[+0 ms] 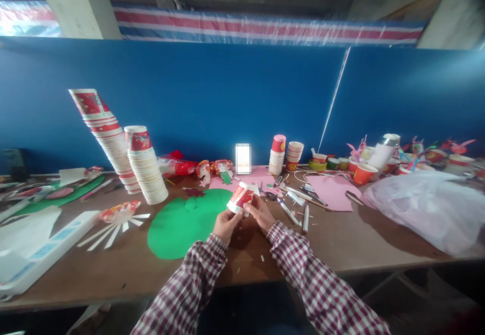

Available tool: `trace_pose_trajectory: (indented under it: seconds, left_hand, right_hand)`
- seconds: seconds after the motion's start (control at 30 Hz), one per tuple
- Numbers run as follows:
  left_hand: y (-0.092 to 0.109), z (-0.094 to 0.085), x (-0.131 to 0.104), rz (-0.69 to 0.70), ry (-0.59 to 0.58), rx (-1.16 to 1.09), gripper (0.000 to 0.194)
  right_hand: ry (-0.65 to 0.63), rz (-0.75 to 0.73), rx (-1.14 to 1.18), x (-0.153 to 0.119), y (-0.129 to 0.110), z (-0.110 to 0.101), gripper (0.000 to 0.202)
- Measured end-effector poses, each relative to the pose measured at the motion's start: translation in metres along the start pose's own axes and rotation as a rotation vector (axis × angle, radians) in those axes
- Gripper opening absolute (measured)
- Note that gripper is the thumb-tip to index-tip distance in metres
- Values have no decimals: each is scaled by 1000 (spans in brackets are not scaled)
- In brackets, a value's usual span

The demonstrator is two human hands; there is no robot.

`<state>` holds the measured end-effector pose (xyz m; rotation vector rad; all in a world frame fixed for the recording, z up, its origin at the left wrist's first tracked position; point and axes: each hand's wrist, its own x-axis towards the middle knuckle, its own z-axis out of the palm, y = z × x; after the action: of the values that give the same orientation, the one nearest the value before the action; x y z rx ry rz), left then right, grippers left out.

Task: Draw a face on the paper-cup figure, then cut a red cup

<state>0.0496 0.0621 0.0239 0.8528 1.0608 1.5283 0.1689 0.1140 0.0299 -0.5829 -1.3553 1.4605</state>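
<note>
Both hands meet on a red and white paper cup (241, 196), held tilted above the table in front of me. My left hand (226, 225) grips its lower left side, fingers closed around it. On the right side, my right hand (261, 213) is closed on the same cup, its thumb pressed against the red print. Part of the cup and several fingertips are hidden behind the hands. Just left of the hands lies a rounded sheet of green paper (178, 229). Behind the cup is a sheet of pink paper (261, 172) with scraps on it.
Tall leaning stacks of paper cups (146, 173) rise at the left. A cup cut into strips (119, 216) lies nearby. Markers (305, 219) and scraps are to the right, before a second pink sheet (329, 191). A white plastic bag (428, 208) covers the right side.
</note>
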Motion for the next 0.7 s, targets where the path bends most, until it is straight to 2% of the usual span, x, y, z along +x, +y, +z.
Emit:
trace_pose_trajectory:
  seconds: [0.4, 0.7]
  left_hand:
    - [6, 1, -1, -55, 9, -71, 47]
    - [6, 1, -1, -72, 4, -75, 48]
  right_hand:
    - [-43, 14, 9, -3, -7, 2, 36]
    - [24, -9, -5, 1, -4, 0, 41]
